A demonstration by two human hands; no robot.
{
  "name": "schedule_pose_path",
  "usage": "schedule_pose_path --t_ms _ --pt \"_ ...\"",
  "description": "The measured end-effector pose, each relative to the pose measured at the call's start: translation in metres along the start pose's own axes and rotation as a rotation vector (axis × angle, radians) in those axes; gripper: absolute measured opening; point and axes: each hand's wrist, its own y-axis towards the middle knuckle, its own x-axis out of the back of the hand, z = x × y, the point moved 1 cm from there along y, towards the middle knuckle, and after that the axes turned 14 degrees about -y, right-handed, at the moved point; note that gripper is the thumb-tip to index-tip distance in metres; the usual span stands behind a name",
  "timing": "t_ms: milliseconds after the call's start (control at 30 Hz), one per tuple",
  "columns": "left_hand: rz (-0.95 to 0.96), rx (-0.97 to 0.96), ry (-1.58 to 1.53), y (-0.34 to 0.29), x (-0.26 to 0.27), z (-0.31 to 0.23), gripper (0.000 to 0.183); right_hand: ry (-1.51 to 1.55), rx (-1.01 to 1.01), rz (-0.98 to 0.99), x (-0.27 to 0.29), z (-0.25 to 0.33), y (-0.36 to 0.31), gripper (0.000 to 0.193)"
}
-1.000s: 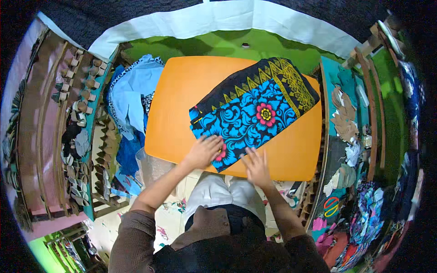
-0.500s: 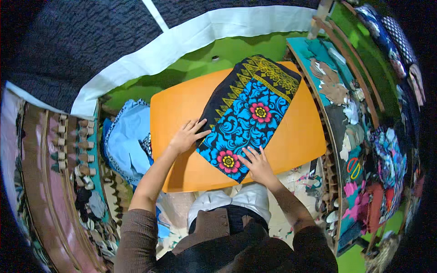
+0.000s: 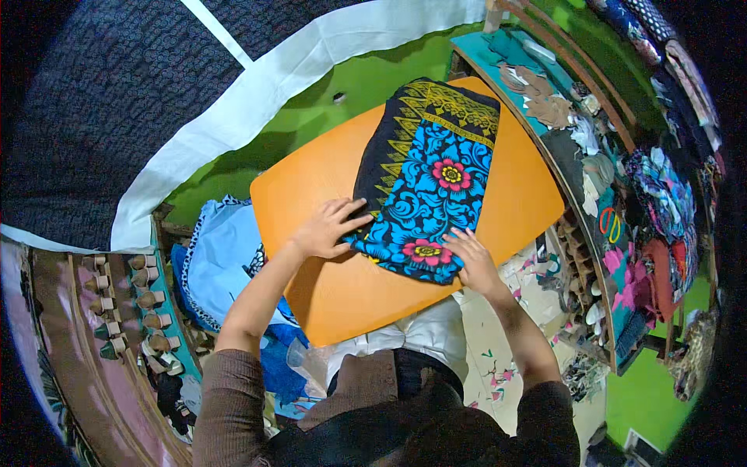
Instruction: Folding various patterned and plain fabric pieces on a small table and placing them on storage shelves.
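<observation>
A folded cloth [image 3: 436, 167] lies on the orange table [image 3: 311, 171]. It has a blue scroll pattern on black, red flowers with yellow centres, and a black border with yellow motifs along its left side and far end. My left hand [image 3: 328, 228] is open, its fingers spread over the cloth's left edge near the close corner. At the close right corner, my right hand [image 3: 475, 261] rests with fingers stretched out beside the near red flower. The thumb of my right hand is mostly hidden.
Light blue fabric [image 3: 226, 257] is heaped left of the table. To the right, a workbench [image 3: 545, 140] carries fabric scraps and scissors [image 3: 611, 224] with red and yellow handles. Shoe-like pieces [image 3: 148, 300] line a rack at left. Scraps litter the floor [image 3: 498, 366].
The cloth has turned anticlockwise and now lies more upright in view. Its near end looks shorter, with the flower there squashed. Both hands have kept to its near corners, and the whole view has rotated.
</observation>
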Motion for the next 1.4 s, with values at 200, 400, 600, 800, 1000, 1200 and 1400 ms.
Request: schedule_pose_path --t_ms 200,400,600,800,1000,1200,1400 --pt "0.023 0.012 -0.016 -0.006 0.011 -0.004 0.085 0.078 -0.102 -0.217 0.039 0.029 -0.012 0.043" --pt "-0.343 0.095 -0.276 0.019 -0.015 0.000 0.070 0.113 0.049 -0.309 0.069 0.054 -0.022 0.039" --pt "-0.179 0.066 -0.384 0.010 -0.002 -0.043 0.045 0.154 -0.093 -0.379 0.097 0.062 -0.049 0.037" --pt "-0.249 0.436 -1.053 0.020 0.012 -0.066 0.031 0.746 -0.627 -0.490 0.097 0.049 -0.040 0.028" --pt "-0.736 0.500 -0.649 0.087 -0.037 -0.007 0.049 0.521 -0.888 -0.646 0.047 -0.048 0.024 0.039" --pt "-0.539 0.824 -0.419 0.100 -0.073 -0.003 0.042 0.566 -1.060 -0.395 -0.040 -0.071 0.000 0.048" --pt "-0.599 0.751 -0.384 0.107 -0.068 -0.001 0.035 0.109 -1.109 -0.459 -0.045 -0.051 0.010 0.040"
